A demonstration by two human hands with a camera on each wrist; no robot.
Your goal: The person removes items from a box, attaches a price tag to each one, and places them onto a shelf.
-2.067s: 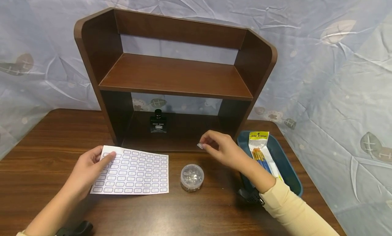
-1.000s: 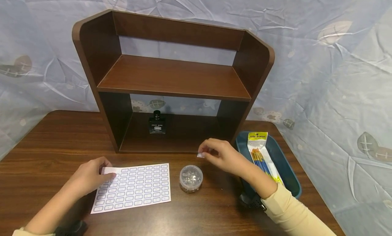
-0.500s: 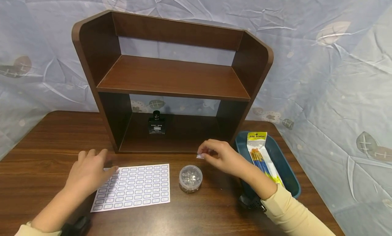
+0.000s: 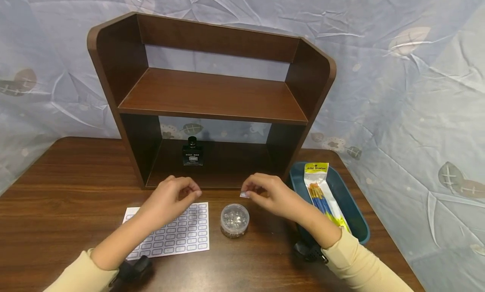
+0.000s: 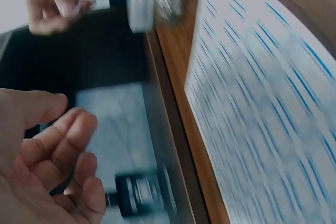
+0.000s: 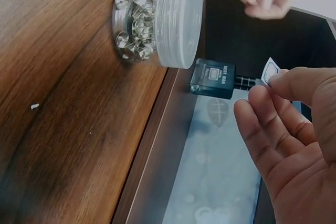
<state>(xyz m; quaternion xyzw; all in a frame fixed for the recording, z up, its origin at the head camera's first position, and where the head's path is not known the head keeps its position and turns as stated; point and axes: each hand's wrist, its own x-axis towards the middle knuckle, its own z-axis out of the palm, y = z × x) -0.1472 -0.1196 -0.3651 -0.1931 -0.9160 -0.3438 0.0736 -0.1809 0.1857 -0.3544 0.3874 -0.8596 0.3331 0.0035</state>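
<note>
My right hand [image 4: 270, 195] pinches a small white label sticker [image 6: 270, 71] with a blue border between thumb and index finger. Loosely bent and holding nothing, my left hand [image 4: 172, 197] hovers over the far edge of the sticker sheet [image 4: 189, 233], thumb and index finger slightly apart in the left wrist view. Rows of blue-framed labels cover that sheet, which lies on the table partly hidden by the left forearm. Between the hands and a little nearer stands a round clear jar [image 4: 235, 221] with a translucent lid and shiny clear bits inside.
A brown two-tier shelf [image 4: 216, 94] stands behind the hands, with a dark perfume bottle [image 4: 193, 153] on its lower level. On the right, a teal tray [image 4: 356, 208] holds a packet of artist brushes [image 4: 322, 195]. A small white scrap [image 6: 34, 106] lies on the table [image 4: 68, 191].
My left hand has lowered the sticker sheet onto the table, let go, and moved right towards the right hand. The right hand came down slightly early on, still pinching the label sticker.
</note>
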